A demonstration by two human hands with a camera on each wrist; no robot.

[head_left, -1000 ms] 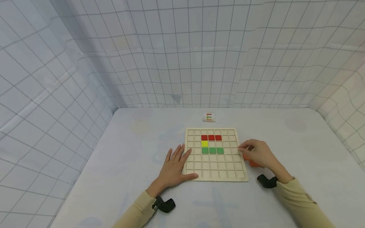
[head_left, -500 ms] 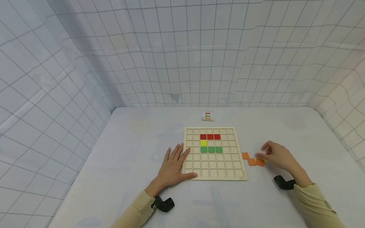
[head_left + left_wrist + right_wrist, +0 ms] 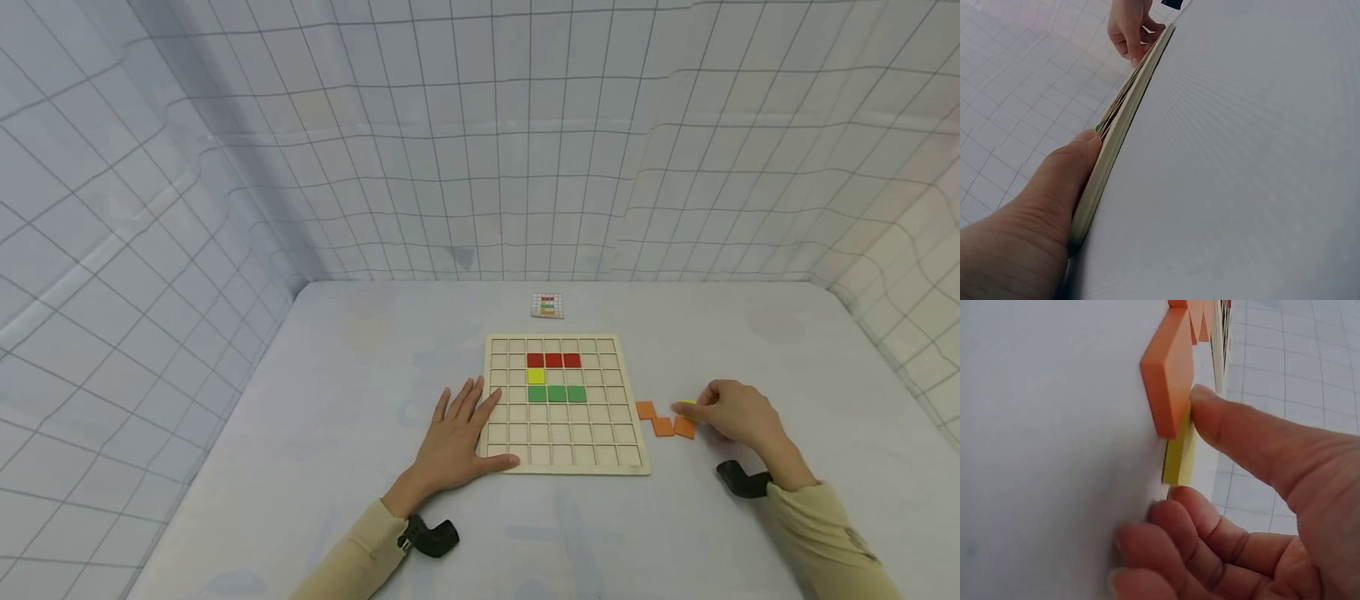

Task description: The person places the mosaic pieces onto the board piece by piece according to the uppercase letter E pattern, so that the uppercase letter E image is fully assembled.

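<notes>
Touching the board (image 3: 566, 433), the left hand (image 3: 454, 447) shows 5 digits overhead, 1 wrist-side.

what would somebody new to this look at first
Probably the bright tiles on the pale grid board: a row of red tiles, one yellow tile below its left end, then a row of green tiles. Off the board's right edge lie orange tiles, where the right hand pinches a second yellow tile. The left hand spreads over the board's left edge.
</notes>
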